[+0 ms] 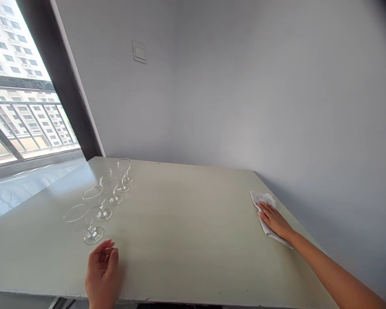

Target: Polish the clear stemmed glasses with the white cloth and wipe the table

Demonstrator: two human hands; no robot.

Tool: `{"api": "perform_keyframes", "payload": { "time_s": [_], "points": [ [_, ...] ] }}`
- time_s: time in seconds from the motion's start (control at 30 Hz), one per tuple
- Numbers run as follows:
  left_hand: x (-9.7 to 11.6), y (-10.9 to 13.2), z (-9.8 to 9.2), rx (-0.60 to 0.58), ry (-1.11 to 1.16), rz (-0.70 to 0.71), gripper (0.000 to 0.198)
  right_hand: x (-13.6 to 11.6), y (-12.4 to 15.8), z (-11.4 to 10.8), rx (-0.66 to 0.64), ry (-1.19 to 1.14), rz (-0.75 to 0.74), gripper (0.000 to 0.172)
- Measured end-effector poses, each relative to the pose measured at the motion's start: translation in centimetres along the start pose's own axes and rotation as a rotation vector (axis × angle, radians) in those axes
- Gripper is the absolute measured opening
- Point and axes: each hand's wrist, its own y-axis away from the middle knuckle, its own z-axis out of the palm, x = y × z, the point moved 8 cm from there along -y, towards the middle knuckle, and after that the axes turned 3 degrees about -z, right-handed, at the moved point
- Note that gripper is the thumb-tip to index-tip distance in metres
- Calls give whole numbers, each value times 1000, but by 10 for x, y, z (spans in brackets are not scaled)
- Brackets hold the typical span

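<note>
My right hand (274,221) lies flat with fingers stretched out on a folded white cloth (266,198), near the table's right edge. It presses on the cloth without gripping it. My left hand (101,271) hovers at the front left, palm turned up and inward, fingers loosely curled and holding nothing. Just beyond its fingertips stands the nearest clear stemmed glass (91,234), apart from the hand. Several such glasses run in a slanting row toward the back, among them a second glass (103,214) and a farther one (116,199), all upright.
A pale greenish table (186,227) fills the lower view, its chipped front edge close to me. Grey walls (218,86) meet behind it, with a light switch (139,53). At the left, a dark-framed window (61,77) shows a balcony railing and buildings.
</note>
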Motion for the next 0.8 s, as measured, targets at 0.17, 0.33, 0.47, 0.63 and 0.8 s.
{"api": "perform_keyframes", "payload": {
  "time_s": [0.17, 0.33, 0.47, 0.63, 0.8],
  "points": [
    [-3, -1, 4, -38, -42, 4, 37, -52, 66, -2, 53, -47, -170, 58],
    [-3, -1, 6, -70, -18, 1, 35, -166, 122, -25, -30, -168, -440, 55],
    [-2, 0, 9, -107, -2, -13, 35, -269, 147, -45, -197, -290, -775, 58],
    [-5, -1, 10, -111, 42, 8, 35, -359, 126, -54, -278, -392, -1055, 60],
    [-11, -2, 8, -96, 50, 1, 33, -395, 49, -40, -212, -366, -1067, 56]
  ]
}}
